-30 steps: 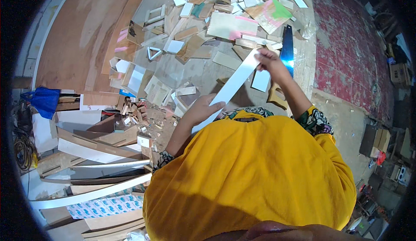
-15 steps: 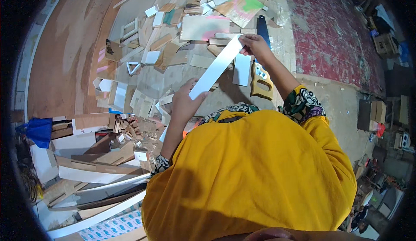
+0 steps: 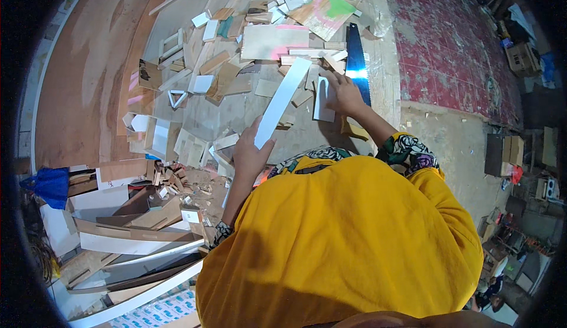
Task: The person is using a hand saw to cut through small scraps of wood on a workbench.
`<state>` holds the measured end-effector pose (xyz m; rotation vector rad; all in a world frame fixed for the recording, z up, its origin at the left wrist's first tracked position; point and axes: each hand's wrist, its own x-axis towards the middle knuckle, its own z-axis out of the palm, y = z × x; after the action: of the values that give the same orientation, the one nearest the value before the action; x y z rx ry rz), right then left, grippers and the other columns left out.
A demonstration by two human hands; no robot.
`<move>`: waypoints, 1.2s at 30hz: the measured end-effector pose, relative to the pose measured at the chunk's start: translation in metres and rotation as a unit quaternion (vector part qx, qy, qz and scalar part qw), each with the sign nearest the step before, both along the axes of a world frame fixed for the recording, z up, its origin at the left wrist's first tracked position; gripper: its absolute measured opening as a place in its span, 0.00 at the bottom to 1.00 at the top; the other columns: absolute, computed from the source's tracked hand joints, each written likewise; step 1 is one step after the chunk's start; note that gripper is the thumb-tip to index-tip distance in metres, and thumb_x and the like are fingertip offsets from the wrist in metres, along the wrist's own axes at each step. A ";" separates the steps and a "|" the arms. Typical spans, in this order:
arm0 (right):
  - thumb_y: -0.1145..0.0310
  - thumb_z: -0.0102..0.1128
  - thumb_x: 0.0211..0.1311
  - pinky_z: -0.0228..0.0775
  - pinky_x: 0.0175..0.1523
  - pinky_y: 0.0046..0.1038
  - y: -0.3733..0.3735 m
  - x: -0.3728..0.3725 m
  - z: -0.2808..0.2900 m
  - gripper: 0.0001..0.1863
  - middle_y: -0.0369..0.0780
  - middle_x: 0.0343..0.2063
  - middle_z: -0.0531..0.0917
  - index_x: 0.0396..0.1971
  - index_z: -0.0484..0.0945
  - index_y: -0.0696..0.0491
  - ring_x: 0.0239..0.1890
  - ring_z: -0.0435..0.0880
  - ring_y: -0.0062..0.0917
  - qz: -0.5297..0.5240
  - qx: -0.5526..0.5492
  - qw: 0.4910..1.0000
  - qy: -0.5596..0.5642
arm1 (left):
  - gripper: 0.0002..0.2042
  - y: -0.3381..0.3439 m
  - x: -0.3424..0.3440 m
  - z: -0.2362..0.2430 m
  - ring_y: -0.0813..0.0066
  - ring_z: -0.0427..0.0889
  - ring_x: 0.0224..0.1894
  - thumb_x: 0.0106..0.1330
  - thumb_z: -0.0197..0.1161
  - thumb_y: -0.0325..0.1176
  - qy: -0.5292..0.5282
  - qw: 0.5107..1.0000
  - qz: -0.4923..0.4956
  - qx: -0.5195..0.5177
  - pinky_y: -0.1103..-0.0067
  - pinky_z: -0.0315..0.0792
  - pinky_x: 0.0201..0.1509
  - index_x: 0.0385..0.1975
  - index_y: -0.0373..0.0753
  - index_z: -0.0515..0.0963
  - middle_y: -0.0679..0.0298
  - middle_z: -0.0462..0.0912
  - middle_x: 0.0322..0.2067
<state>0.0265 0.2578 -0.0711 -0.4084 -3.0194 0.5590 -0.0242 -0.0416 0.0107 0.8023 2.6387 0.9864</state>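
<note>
1. Landmark: handsaw, dark blade pointing away from the person, yellow handle nearest the body, partly hidden by the right forearm.
2. White strip: left of the saw, slanted, far end leaning toward the blade, well apart from it.
3. Left hand: left of the saw and closer to the body; closed round the strip's near end, thumb on one edge, fingers on the other.
4. Right hand: just left of the saw's blade, half open, fingers loosely bent, off the strip. Over the edge of a small white panel; can't tell if touching it.
5. Small white panel: left of the saw, between strip and blade.
6. Pink-stained board: left of the saw, beyond the strip's far end.
7. Green-and-pink board: near the saw's tip, to its left.
8. White triangular frame: well left of the saw.
9. Red floor: right of the saw.
</note>
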 end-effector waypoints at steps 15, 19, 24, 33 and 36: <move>0.66 0.61 0.52 0.68 0.31 0.23 0.052 -0.055 -0.004 0.14 0.36 0.20 0.79 0.38 0.79 0.58 0.25 0.76 0.20 -0.025 -0.367 0.925 -0.091 | 0.31 -0.022 0.004 -0.017 0.62 0.75 0.50 0.50 0.65 0.29 -0.078 0.993 0.060 0.070 0.74 0.67 0.55 0.59 0.40 0.66 0.52 0.76 0.48; 0.64 0.59 0.57 0.71 0.38 0.24 0.049 -0.068 0.005 0.18 0.42 0.33 0.80 0.47 0.76 0.54 0.33 0.79 0.25 -0.045 -0.265 0.963 0.033 | 0.31 -0.016 0.005 -0.014 0.61 0.74 0.51 0.51 0.65 0.29 -0.105 0.988 0.059 0.093 0.72 0.66 0.56 0.58 0.40 0.67 0.51 0.75 0.49; 0.58 0.54 0.63 0.73 0.44 0.26 0.011 -0.072 0.047 0.19 0.41 0.41 0.80 0.48 0.74 0.54 0.39 0.80 0.24 -0.056 -0.594 0.802 0.006 | 0.31 -0.012 0.004 -0.009 0.59 0.74 0.51 0.49 0.66 0.29 -0.064 0.993 0.048 0.092 0.71 0.67 0.55 0.58 0.41 0.66 0.50 0.75 0.48; 0.65 0.58 0.61 0.76 0.36 0.17 -0.020 -0.063 0.063 0.11 0.36 0.28 0.78 0.37 0.75 0.57 0.30 0.81 0.18 -0.083 -0.693 0.716 0.013 | 0.32 -0.010 0.010 0.005 0.56 0.75 0.48 0.48 0.67 0.29 -0.019 0.999 0.036 0.022 0.68 0.68 0.52 0.58 0.43 0.66 0.51 0.76 0.45; 0.67 0.57 0.60 0.76 0.38 0.19 -0.020 -0.059 0.068 0.10 0.36 0.30 0.79 0.37 0.75 0.57 0.30 0.81 0.19 -0.080 -0.698 0.712 0.008 | 0.32 -0.012 0.013 0.004 0.57 0.75 0.48 0.48 0.67 0.30 -0.023 0.999 0.033 0.027 0.69 0.68 0.53 0.58 0.42 0.66 0.51 0.76 0.45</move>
<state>-0.0327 0.2380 -0.0036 -0.6043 -1.8123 2.6279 -0.0117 -0.0540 0.0149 0.6983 2.6250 1.0842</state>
